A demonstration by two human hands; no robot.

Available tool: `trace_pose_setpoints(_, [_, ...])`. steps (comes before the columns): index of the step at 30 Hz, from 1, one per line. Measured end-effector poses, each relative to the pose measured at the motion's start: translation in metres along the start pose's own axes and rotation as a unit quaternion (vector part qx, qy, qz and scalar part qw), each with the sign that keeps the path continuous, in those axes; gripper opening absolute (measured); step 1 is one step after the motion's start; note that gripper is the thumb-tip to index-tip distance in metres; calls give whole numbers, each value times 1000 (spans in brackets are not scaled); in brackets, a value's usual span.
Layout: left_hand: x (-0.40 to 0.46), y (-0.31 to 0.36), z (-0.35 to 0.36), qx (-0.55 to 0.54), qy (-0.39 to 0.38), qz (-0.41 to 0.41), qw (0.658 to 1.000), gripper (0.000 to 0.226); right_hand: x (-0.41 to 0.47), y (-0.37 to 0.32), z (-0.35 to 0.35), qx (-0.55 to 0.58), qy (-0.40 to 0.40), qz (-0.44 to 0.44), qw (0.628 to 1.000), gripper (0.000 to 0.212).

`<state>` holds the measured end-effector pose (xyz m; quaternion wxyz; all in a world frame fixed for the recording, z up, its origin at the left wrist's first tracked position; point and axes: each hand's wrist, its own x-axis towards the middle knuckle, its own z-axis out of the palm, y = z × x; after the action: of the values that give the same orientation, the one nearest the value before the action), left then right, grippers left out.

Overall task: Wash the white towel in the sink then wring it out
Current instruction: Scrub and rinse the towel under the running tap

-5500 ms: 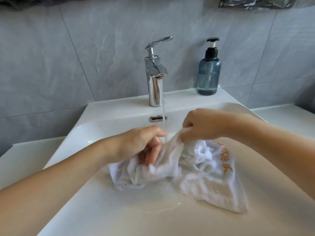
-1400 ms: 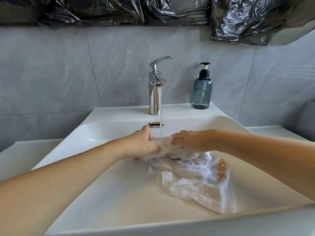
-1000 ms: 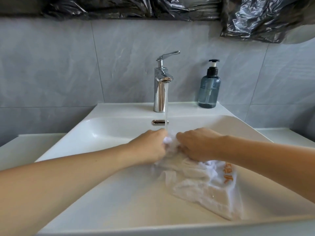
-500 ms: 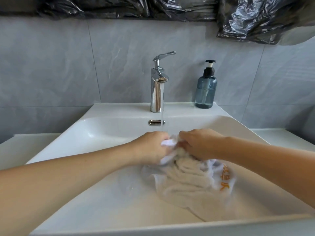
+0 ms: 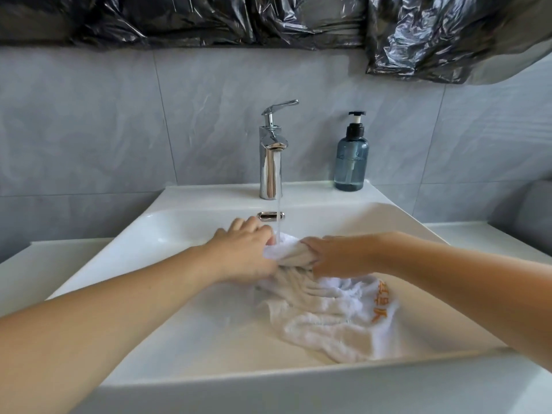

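Observation:
The white towel (image 5: 331, 318), wet and crumpled with orange lettering on its right side, lies in the white sink (image 5: 185, 324). My left hand (image 5: 245, 253) and my right hand (image 5: 334, 256) both grip a bunched part of it at the far end, close together. A thin stream of water from the chrome tap (image 5: 271, 162) falls onto the bunched cloth between my hands. The rest of the towel trails toward the sink's near right wall.
A blue-grey soap pump bottle (image 5: 351, 158) stands on the sink's back ledge, right of the tap. A chrome overflow slot (image 5: 270, 216) sits under the spout. Black plastic sheeting (image 5: 268, 19) hangs above the grey tiled wall. White counter flanks the sink.
Both hands have rubbed the bunched towel back and forth under the running water. My left hand now sits a little farther back, its knuckles nearer the overflow slot.

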<state>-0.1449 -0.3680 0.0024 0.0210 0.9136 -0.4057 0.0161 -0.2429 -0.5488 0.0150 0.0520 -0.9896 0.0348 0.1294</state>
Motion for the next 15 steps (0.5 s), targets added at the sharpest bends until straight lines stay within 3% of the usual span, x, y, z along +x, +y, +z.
trace_pose_setpoints(2, [7,1,8,6,-24,-18,1000,29,-2,-4,1,12,39,4,999,43])
trace_pose_setpoints(3, [12,0,11,22,3,-8,1000,23,-2,-6,1,7,59,6,998,37])
trace_pose_setpoints(6, [18,-2,2,-45,131,48,989,20,5,-2,-7,-73,180,-9,981,22])
trace_pose_setpoints(9, [19,-2,-23,-181,311,110,926,17,12,4,-24,-70,373,-32,925,27])
trace_pose_setpoints(10, [18,-4,-27,-206,339,126,909,18,13,3,-25,-38,383,-46,922,34])
trace_pose_setpoints(12, [14,-18,-24,-225,298,134,918,17,13,6,-12,-4,282,-57,958,53])
trace_pose_setpoints(14, [7,-31,-15,-250,98,105,958,37,15,9,7,-53,173,-87,980,43])
trace_pose_setpoints(15, [4,-35,-14,-260,-13,82,962,45,15,13,13,-64,142,-92,984,33])
